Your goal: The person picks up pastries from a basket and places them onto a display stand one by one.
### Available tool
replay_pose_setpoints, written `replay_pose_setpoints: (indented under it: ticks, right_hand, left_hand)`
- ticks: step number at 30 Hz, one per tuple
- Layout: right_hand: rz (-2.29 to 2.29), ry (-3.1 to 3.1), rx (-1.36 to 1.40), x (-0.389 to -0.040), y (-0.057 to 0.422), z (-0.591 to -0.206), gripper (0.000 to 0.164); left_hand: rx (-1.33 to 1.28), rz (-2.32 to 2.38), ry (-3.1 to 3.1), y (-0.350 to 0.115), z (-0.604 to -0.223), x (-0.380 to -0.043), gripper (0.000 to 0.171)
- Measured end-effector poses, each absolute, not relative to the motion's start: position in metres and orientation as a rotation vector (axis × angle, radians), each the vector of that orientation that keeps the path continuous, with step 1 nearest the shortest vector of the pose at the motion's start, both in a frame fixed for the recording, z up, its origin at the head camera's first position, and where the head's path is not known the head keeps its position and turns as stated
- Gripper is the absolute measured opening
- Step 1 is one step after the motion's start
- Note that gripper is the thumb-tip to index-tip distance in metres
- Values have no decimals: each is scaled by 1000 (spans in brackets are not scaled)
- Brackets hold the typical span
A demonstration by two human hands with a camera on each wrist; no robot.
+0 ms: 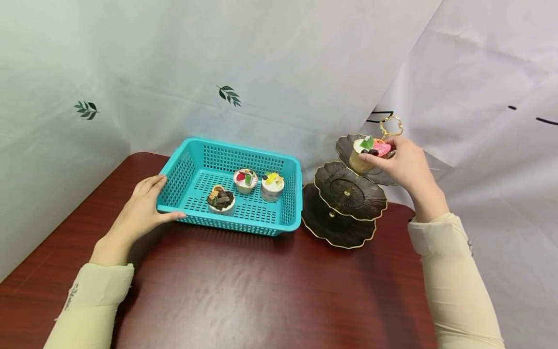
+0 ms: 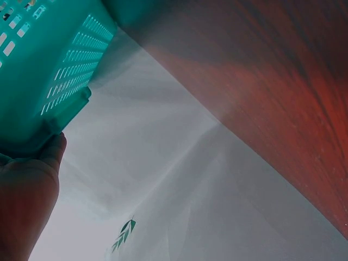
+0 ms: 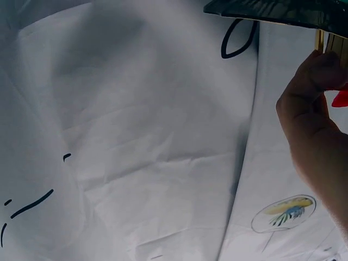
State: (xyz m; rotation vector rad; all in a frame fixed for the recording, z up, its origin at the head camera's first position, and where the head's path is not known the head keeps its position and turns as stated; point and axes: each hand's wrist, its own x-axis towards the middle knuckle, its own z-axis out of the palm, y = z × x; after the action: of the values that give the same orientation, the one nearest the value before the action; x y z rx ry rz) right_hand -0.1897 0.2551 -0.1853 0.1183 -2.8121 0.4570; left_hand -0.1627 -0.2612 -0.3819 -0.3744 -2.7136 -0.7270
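Observation:
My right hand (image 1: pixel 407 162) pinches a dessert cup (image 1: pixel 361 162) topped with cream, green and pink fruit and dark berries, at the top plate (image 1: pixel 344 144) of a three-tier cake stand (image 1: pixel 340 235). Whether the cup's base touches the plate, I cannot tell. In the right wrist view the fingers (image 3: pixel 312 81) hide most of the cup. My left hand (image 1: pixel 137 208) rests at the near left corner of a turquoise basket (image 1: pixel 235 228), its thumb on the front rim and its fingers along the left side. Inside stand a chocolate-topped cup (image 1: pixel 221 201), a strawberry-topped cup (image 1: pixel 245 182) and a yellow-fruit cup (image 1: pixel 271 189).
The basket and stand are side by side on a dark red wooden table (image 1: pixel 244 291). A gold ring handle (image 1: pixel 391 126) tops the stand. The lower plates (image 1: pixel 350 194) have scalloped gold edges. Behind hangs a pale cloth (image 1: pixel 283 63) with leaf prints.

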Motion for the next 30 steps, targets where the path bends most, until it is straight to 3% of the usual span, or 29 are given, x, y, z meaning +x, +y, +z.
replay_pose_setpoints:
  ticks: [30]
  right_hand:
    - [446,-2782,84,-187,255,-191,64]
  left_hand:
    - [-371,-719,-2725,-261,-382,-162,111]
